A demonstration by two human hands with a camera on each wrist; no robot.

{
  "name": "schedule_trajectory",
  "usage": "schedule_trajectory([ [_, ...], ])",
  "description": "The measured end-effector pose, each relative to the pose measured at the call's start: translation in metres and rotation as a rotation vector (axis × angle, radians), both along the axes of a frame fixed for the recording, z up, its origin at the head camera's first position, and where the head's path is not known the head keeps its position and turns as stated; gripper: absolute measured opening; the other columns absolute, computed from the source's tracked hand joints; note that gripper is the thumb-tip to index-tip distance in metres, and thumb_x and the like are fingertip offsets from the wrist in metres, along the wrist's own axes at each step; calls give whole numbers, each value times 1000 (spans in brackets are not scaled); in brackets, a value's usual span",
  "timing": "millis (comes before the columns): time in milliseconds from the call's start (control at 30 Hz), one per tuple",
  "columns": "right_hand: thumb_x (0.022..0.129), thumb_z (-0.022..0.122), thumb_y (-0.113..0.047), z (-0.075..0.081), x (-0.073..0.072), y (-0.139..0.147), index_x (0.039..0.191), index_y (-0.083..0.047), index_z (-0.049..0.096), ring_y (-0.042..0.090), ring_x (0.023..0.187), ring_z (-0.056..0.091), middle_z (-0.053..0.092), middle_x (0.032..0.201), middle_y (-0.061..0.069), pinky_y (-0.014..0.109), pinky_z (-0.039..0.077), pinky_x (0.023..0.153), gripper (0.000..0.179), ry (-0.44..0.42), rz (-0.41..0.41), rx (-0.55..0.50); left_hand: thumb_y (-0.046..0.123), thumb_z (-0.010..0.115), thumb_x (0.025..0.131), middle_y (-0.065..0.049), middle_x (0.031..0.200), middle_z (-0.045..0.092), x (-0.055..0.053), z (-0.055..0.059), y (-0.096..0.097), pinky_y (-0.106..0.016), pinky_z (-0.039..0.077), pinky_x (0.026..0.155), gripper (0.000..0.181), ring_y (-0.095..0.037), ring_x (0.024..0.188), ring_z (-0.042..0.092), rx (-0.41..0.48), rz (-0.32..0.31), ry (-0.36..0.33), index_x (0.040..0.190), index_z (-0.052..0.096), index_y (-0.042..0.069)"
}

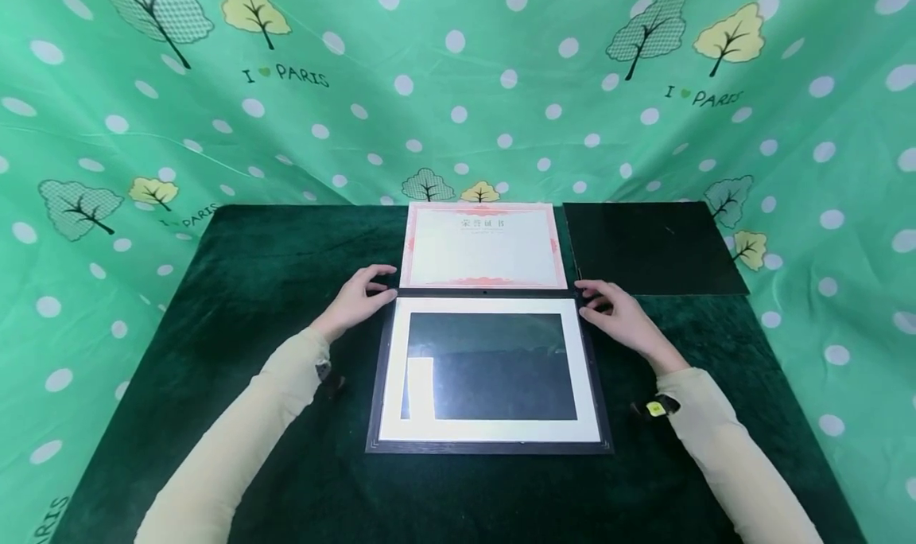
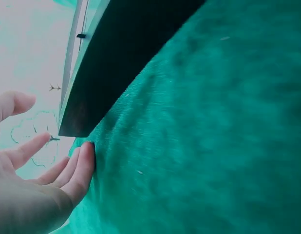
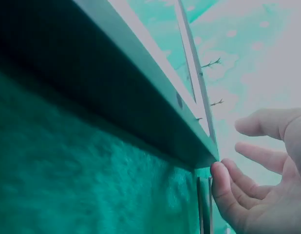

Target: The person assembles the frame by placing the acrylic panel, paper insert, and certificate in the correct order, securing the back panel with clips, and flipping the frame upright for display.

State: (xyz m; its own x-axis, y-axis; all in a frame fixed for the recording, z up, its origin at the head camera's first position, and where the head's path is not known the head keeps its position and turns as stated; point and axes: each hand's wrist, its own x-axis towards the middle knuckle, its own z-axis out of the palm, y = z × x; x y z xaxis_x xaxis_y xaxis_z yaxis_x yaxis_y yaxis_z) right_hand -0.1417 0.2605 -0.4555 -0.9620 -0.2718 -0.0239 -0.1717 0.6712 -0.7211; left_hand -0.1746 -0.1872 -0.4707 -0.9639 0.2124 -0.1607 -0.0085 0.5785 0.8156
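Two hands [image 1: 355, 299] [image 1: 625, 319], fingers loose, parted, right by the dark frame [image 1: 490, 448], at its far corners, certificate [image 1: 483, 251] just beyond

1. The background is filled by a creased, bright green, white-dotted cloth [image 1: 444, 75].
2. Checked green trees [image 1: 646, 31], yellow trees [image 1: 255, 5] and black "PARIS" lettering [image 1: 302, 75] are printed on it.
3. A dark green plush-covered table [image 1: 487, 496] is set before it.

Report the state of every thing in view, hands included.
Picture frame: lying flat, no picture in its window.
Certificate: flat, printed side up, outside the frame.
Black panel: flat, off the frame.
Left hand: relaxed, at the frame's far left corner.
Right hand: relaxed, at its far right corner.
Dark green cloth: spread beneath the frame.
Patterned curtain: hanging.
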Motion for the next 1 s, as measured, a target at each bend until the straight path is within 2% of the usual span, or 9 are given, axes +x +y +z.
schedule_trajectory([
  [200,94,58,-3,-3,-22,-4,136,3,49,38,103,54,55,118,26,53,43,89,43,8,-10,-6,19,60,96,-22,143,38,-22,0,11,-50,45,94,48,-37,120,50,3,21,-7,140,45,6],
  [400,94,57,-3,-4,-40,-9,139,3,45,40,112,51,52,126,28,54,41,93,47,-31,-20,-14,19,58,96,-23,147,35,-42,3,21,-50,41,98,48,-38,124,47,17,45,-41,141,44,6],
  [600,97,55,-6,-7,-58,-15,145,-1,39,40,124,44,42,138,28,53,38,99,51,-114,-56,-53,19,56,97,-23,149,28,-59,7,28,-47,43,98,49,-39,125,45,117,96,-104,142,41,4],
  [833,96,56,-8,-9,-68,-25,148,-3,34,41,129,39,33,145,29,53,36,102,56,-181,-86,-133,14,54,98,-25,149,25,-65,8,30,-44,44,97,48,-37,127,43,188,107,-139,142,38,0],
  [933,96,56,-6,-10,-72,-27,148,0,32,41,131,37,31,146,29,51,34,104,57,-221,-118,-233,11,54,98,-26,146,28,-65,6,29,-42,43,99,47,-35,128,41,259,124,-143,140,39,-3],
  [1000,96,56,-3,-10,-74,-28,147,2,32,40,132,35,30,146,29,49,34,105,57,-257,-162,-340,7,53,97,-27,143,33,-65,5,28,-41,42,99,45,-35,128,41,303,132,-138,138,40,-5],
])
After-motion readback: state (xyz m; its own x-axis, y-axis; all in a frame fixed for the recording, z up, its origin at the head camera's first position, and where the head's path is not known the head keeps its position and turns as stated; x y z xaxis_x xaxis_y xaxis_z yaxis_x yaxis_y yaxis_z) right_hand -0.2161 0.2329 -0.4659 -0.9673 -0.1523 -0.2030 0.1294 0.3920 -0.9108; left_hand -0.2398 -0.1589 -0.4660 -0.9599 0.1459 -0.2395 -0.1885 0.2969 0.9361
